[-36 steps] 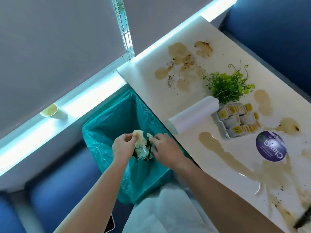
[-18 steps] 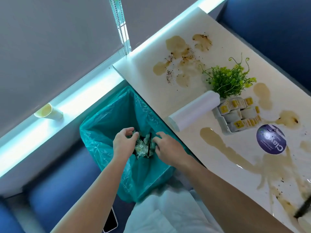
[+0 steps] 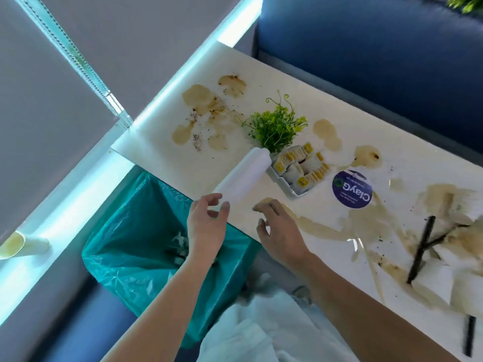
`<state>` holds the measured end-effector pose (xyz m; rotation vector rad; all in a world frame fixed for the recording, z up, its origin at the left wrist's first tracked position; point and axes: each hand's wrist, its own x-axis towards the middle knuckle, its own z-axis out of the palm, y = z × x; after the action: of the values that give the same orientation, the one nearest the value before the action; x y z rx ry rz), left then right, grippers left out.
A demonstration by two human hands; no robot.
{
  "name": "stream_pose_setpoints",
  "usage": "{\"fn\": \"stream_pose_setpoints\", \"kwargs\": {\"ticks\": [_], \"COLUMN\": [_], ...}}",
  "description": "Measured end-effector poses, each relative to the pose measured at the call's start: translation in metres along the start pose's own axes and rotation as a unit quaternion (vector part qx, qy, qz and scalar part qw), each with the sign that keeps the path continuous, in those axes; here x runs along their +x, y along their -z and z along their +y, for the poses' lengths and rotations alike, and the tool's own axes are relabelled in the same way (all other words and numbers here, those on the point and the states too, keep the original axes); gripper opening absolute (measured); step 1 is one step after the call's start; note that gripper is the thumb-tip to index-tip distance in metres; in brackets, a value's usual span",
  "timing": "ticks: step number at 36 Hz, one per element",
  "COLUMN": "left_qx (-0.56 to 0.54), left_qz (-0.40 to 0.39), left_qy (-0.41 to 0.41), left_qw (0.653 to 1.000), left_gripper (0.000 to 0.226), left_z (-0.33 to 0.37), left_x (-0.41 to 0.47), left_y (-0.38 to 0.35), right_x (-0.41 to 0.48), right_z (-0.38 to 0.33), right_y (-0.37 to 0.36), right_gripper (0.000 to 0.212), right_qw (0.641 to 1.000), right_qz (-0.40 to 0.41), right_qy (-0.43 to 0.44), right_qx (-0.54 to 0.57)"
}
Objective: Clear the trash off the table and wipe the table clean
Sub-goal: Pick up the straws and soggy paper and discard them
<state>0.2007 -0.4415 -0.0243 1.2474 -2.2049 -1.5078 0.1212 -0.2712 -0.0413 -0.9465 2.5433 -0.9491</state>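
Observation:
The white table (image 3: 300,231) is smeared with brown coffee stains (image 3: 201,105). My left hand (image 3: 206,226) hovers open over the table's near edge, above the teal-lined trash bin (image 3: 136,241), which has crumpled trash (image 3: 180,244) at its bottom. My right hand (image 3: 279,231) is open too, fingers spread just above a stain on the table. Both hands are empty and close to the near end of a white paper towel roll (image 3: 244,176). Soaked napkins (image 3: 449,273) and black straws (image 3: 420,249) lie at the right.
A small green plant (image 3: 274,126) and a tray of sachets (image 3: 300,168) stand behind the roll. A round purple coaster (image 3: 352,189) lies beside them. A paper cup (image 3: 21,246) sits on the window ledge. Blue sofa seats (image 3: 366,43) flank the table.
Both hands let go of the crumpled trash into the bin, then rose out of it and moved up toward the table edge near the paper towel roll. The view shifted right.

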Motion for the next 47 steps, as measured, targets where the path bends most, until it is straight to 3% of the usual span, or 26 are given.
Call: {"fn": "stream_pose_setpoints", "kwargs": {"ticks": [11, 21, 37, 47], "left_qx": [0.057, 0.095, 0.131, 0.129], "left_qz": [-0.120, -0.202, -0.287, -0.299], "left_qy": [-0.086, -0.134, -0.124, -0.139], "left_qw": [0.987, 0.966, 0.941, 0.935], "left_gripper": [0.020, 0.023, 0.028, 0.029], "left_z": [0.067, 0.107, 0.141, 0.151], "left_x": [-0.032, -0.089, -0.157, -0.173], "left_y": [-0.106, -0.201, -0.315, -0.355], "right_x": [-0.052, -0.111, -0.170, -0.176], "right_z": [0.078, 0.159, 0.273, 0.331], "right_y": [0.088, 0.146, 0.220, 0.270], "right_gripper": [0.033, 0.037, 0.041, 0.067], "right_qw": [0.984, 0.961, 0.907, 0.857], "right_qz": [0.143, 0.198, 0.168, 0.150], "right_qy": [-0.109, -0.193, -0.370, -0.475], "right_qx": [0.009, -0.014, -0.113, -0.130]}}
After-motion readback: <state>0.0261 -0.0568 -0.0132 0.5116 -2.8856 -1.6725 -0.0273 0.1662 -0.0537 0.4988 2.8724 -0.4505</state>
